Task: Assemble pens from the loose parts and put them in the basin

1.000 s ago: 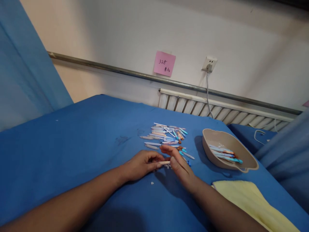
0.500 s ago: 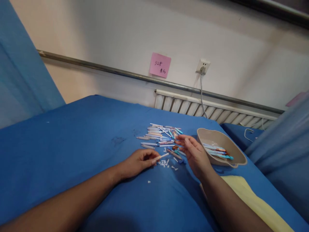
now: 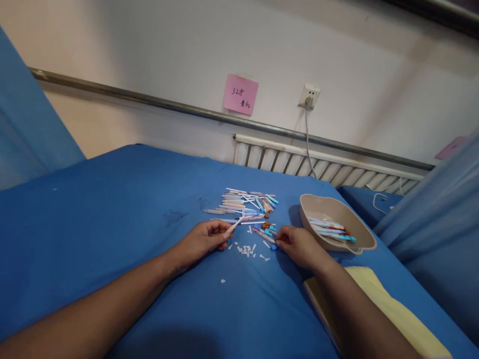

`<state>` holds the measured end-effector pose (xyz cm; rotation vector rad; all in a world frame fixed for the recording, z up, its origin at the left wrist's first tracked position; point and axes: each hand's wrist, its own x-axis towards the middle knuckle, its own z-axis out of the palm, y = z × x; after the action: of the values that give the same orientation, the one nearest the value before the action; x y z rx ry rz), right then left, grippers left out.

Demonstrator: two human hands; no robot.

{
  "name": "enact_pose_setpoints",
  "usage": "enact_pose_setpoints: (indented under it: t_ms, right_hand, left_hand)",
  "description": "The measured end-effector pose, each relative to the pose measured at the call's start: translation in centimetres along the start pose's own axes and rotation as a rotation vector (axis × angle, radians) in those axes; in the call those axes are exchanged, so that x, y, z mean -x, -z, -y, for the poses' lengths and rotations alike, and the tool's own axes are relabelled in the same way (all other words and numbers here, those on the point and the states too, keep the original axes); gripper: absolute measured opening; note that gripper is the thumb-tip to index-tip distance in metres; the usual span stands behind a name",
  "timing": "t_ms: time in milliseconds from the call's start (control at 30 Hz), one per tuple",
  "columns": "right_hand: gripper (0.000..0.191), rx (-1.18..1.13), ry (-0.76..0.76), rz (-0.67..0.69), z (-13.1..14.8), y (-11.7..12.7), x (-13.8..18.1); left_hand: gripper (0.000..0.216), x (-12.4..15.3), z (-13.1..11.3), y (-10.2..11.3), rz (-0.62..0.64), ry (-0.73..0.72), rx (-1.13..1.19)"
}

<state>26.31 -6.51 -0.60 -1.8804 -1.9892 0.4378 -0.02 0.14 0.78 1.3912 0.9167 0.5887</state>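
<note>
My left hand point(image 3: 202, 240) rests on the blue cloth, fingers pinched on a thin pale pen barrel point(image 3: 232, 227) that points up and right. My right hand point(image 3: 299, 245) lies knuckles up, its fingers curled at the near edge of a pile of pens and pen parts point(image 3: 247, 207); its fingertips touch a small blue cap point(image 3: 273, 246), and I cannot make out whether they grip it. Several small white bits point(image 3: 247, 249) lie scattered between the two hands.
A beige bowl point(image 3: 325, 205) with several pens in it stands right of the pile. A yellow cloth point(image 3: 389, 309) lies under my right forearm. One white bit point(image 3: 223, 281) lies apart nearer me. Behind the table are a radiator point(image 3: 322, 167), a wall socket and a pink note point(image 3: 241, 94).
My right hand left the left hand, reached out towards the bowl, then came back down to the near edge of the pile. The left hand kept the barrel, now tilted more upward.
</note>
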Motion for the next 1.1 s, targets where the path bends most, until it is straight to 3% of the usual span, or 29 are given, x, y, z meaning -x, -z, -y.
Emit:
enact_pose_setpoints:
  t_ms: [333, 567, 1100]
  right_hand:
    - [0.009, 0.013, 0.036, -0.044, 0.3, -0.9, -0.7]
    - [0.013, 0.038, -0.037, -0.061, -0.5, -0.3, -0.8]
    - [0.014, -0.11, -0.098, -0.244, -2.2, -1.7, -2.3]
  left_hand:
    - [0.034, 0.0, 0.0, 0.1, 0.026, 0.009, -0.029]
    - [0.035, -0.1, 0.1, 0.3, 0.022, 0.012, -0.027]
    - [0.037, -0.4, 0.9, 0.7, -0.012, -0.019, -0.005]
